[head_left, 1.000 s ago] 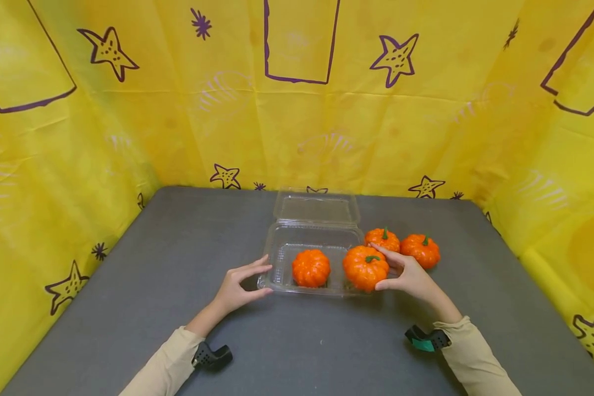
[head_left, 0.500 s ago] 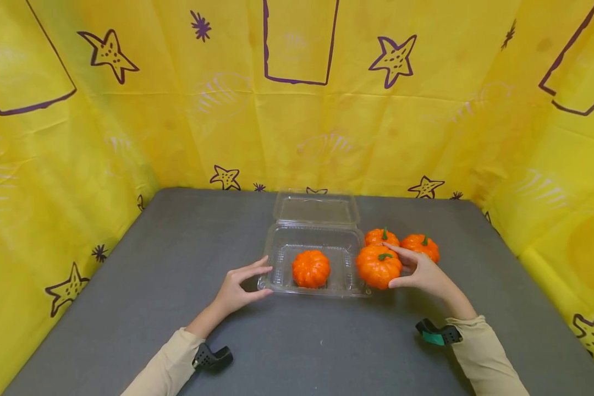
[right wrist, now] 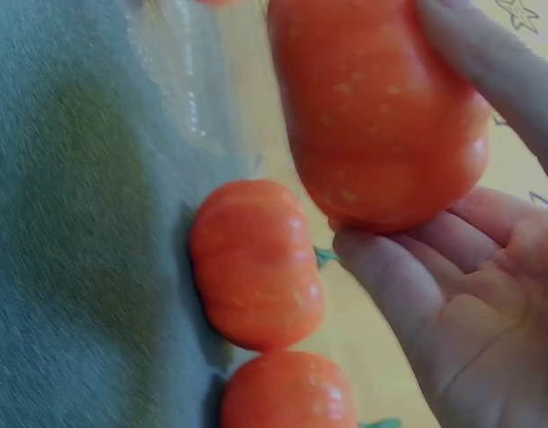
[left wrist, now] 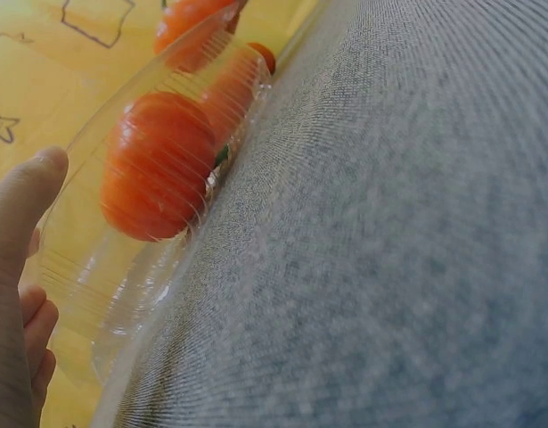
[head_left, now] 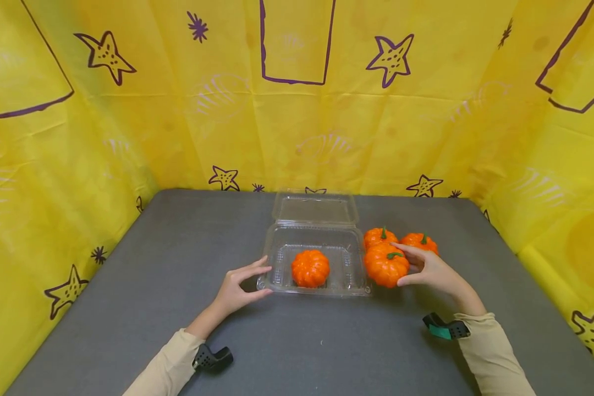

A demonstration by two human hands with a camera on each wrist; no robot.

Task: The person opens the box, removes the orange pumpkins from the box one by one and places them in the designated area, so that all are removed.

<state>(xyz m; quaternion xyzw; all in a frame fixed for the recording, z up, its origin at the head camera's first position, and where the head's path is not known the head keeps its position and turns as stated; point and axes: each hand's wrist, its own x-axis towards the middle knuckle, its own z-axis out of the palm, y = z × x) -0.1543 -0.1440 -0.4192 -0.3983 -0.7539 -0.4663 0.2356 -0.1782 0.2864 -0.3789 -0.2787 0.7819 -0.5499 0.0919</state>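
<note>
My left hand [head_left: 237, 287] holds the left side of a hinged clear plastic container [head_left: 344, 286], thumb at its front corner and fingertips at the rim. The container lies with its lid [head_left: 317, 210] folded back. Inside sits one small orange pumpkin [head_left: 310, 268], seen through the plastic wall in the left wrist view. My right hand [head_left: 433, 272] grips a second pumpkin [head_left: 386, 265] with a green stem, raised above the table just right of the container. In the right wrist view, thumb and fingers wrap this pumpkin [right wrist: 389, 116] from opposite sides.
Two more orange pumpkins, one nearer the container [head_left: 376, 236] and one farther right [head_left: 418, 240], sit close together behind my right hand. The grey tabletop [head_left: 297, 346] meets a yellow patterned cloth [head_left: 297, 121] at the back and sides.
My right hand has carried its pumpkin rightward, from over the container's right part to beyond its right edge. The left hand and container stay put.
</note>
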